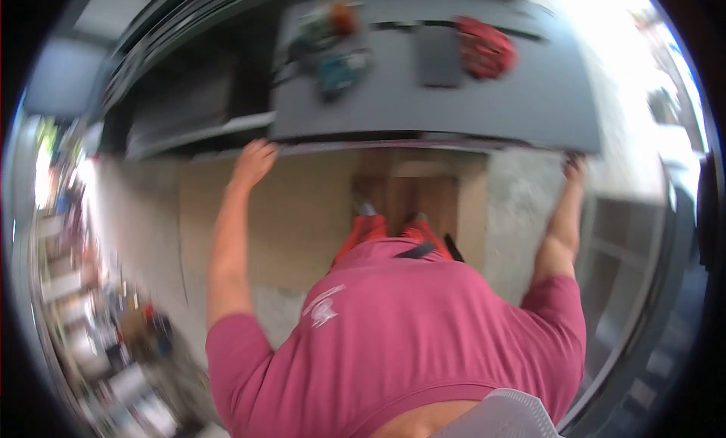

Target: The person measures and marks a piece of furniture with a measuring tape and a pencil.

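Observation:
A large dark grey panel (393, 113) lies flat in front of me, its front edge running across the view. My left hand (255, 164) is at the panel's left front corner, its fingers curled at the edge. At the right front corner my right hand (575, 166) has its fingers bent up against the underside of the edge. On the panel lie a blurred teal tool (340, 74), an orange item (342, 18), a dark flat rectangular item (439, 56) and a red bundle (486, 49). Motion smears fine detail.
Left of the panel is a dark open frame (181, 105) with a pale rail. Brown cardboard (265, 219) covers the floor near my feet. A grey shelved unit (620, 234) stands at the right. Shelves and clutter (113, 340) line the lower left.

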`<state>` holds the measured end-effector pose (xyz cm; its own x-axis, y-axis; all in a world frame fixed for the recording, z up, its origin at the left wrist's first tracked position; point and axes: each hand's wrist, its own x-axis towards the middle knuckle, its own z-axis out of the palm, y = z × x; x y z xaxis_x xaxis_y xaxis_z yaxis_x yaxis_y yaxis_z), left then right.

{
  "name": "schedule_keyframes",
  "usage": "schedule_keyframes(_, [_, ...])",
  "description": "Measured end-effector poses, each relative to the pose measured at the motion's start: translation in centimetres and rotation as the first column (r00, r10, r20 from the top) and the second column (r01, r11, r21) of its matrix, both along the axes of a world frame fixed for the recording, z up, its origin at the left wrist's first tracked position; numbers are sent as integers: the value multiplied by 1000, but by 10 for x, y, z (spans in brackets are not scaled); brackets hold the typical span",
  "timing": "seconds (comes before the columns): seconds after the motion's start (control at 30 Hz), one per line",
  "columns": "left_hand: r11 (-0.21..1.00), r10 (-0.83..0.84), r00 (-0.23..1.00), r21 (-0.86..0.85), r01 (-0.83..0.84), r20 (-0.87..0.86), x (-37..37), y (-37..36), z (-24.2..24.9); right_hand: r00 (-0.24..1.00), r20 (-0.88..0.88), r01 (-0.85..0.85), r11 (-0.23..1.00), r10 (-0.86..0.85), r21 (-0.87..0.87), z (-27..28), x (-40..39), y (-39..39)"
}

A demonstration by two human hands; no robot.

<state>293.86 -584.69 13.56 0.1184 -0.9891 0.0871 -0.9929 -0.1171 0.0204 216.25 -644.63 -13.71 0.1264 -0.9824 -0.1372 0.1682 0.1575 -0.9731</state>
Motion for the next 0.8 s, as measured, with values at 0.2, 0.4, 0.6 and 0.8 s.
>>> schedule_keyframes(0.2, [980,121,982,173,-95,-144,-4,-38,31,689,372,343,732,-622,589,160,121,75])
schedule_keyframes(0.4, [995,46,991,91,-34,-125,-1,-31,29,779,321,403,823,-538,400,150,112,88])
schedule_keyframes(0.6, [995,100,995,5,-100,-1,20,-13,15,-181,-948,-506,851,-263,-140,27,5,18])
schedule_keyframes(0.8, [957,255,967,143,-251,-5,18,-27,16,765,535,114,893,-359,436,65,52,19])
